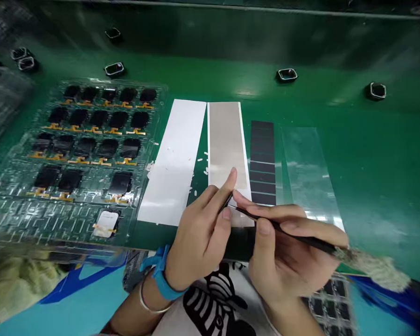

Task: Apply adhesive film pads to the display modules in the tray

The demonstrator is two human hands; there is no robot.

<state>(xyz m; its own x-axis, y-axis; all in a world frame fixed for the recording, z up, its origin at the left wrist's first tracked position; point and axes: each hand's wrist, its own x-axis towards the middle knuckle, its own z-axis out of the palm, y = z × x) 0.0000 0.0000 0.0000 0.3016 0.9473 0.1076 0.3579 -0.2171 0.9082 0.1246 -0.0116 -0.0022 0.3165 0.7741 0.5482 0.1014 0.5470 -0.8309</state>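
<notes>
My left hand [203, 228], with a blue strap at the wrist, pinches a small dark part [226, 203] between thumb and fingers. Black tweezers [303, 238] are held in my right hand [290, 256], their tip touching or very near that part. Both hands are over the lower end of a beige sheet with white edges [227, 140]. Left of it lies a white sheet [177, 158] with small white bits around it. To the right are a strip of black rectangles [262, 158] and a clear film [310, 163].
A clear tray [126, 219] at the left holds rows of black screens with orange flex tails and one white-backed piece [106, 223]. Small black frames [287, 75] stand along the back of the green table. Another tray [331, 305] is below the right edge.
</notes>
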